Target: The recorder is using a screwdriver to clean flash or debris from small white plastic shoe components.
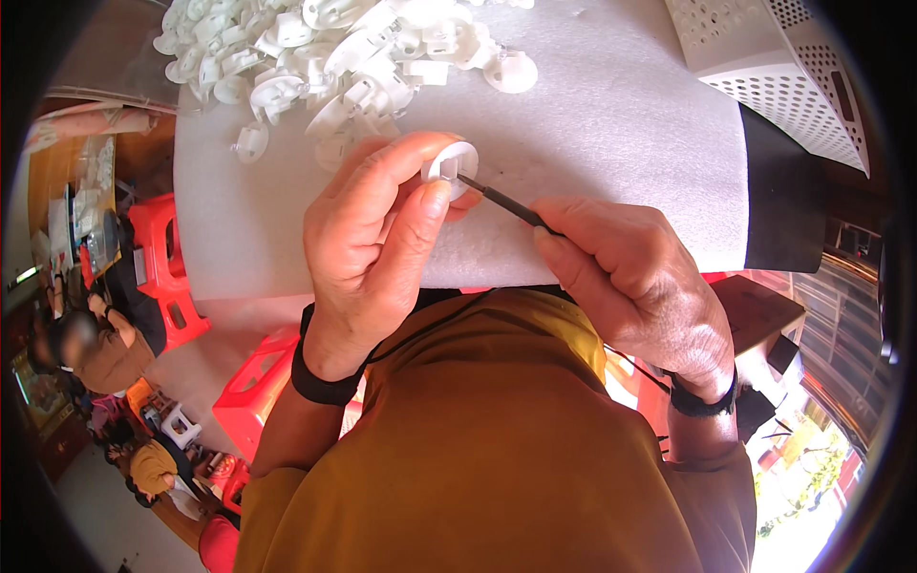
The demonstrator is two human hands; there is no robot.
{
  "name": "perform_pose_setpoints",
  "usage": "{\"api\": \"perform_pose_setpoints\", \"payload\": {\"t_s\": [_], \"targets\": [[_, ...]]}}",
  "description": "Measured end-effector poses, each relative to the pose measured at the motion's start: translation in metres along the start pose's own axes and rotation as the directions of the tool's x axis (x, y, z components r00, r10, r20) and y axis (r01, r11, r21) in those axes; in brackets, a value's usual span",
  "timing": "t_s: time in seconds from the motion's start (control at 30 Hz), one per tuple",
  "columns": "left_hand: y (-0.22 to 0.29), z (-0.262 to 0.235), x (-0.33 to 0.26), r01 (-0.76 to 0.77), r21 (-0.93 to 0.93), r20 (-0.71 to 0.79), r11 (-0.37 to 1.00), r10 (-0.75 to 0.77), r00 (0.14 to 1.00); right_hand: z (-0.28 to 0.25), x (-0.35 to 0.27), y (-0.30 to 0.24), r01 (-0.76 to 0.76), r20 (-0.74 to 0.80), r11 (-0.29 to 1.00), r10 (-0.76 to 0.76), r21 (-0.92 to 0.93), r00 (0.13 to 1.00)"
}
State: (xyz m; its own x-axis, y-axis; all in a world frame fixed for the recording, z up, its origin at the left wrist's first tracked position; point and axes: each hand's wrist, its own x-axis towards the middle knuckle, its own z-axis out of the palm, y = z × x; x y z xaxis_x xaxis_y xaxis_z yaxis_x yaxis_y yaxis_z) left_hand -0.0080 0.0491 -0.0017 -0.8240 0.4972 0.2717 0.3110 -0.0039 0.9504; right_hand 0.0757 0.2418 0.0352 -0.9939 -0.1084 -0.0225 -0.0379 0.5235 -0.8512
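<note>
White foam sheet covers the work surface and serves as the reference for all positions. Left hand sits over the sheet's near edge, thumb and fingers pinched closed on a small white plastic disc with a square opening at its centre; the disc is held clear above the sheet, face tilted toward the right hand. Right hand is at the sheet's near edge, just right of the left hand, fingers closed tight on a thin dark tool. The tool's tip touches the disc at the rim of its opening. A pile of like white plastic parts lies on the sheet's far left portion, close beyond the left hand. A white perforated basket stands at the sheet's far right corner. Black bands circle both wrists. Red stools stand on the floor off the sheet's left side.
</note>
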Motion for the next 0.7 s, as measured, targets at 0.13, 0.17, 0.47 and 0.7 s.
{"api": "perform_pose_setpoints", "payload": {"t_s": [0.13, 0.17, 0.47, 0.7], "targets": [[0.0024, -0.0004, -0.0011, 0.012, 0.052, 0.013, 0.999, -0.013, 1.000, -0.0001, 0.0014, 0.0004, 0.027, 0.008, 1.000, -0.027, -0.013, 1.000], [0.0032, -0.0001, -0.0016, 0.029, 0.070, 0.012, 0.997, -0.030, 0.999, -0.0003, 0.0017, 0.0003, 0.027, 0.009, 1.000, -0.027, -0.013, 1.000], [-0.0002, -0.0015, -0.0001, -0.028, 0.057, 0.021, 0.998, 0.027, 0.999, 0.0006, 0.0013, -0.0019, 0.048, 0.036, 0.998, -0.046, -0.047, 0.998], [0.0023, 0.0027, -0.0009, -0.034, 0.042, 0.004, 0.999, 0.034, 0.999, 0.0020, -0.0029, -0.0018, 0.044, -0.011, 0.993, -0.045, -0.109, 0.999]]}}
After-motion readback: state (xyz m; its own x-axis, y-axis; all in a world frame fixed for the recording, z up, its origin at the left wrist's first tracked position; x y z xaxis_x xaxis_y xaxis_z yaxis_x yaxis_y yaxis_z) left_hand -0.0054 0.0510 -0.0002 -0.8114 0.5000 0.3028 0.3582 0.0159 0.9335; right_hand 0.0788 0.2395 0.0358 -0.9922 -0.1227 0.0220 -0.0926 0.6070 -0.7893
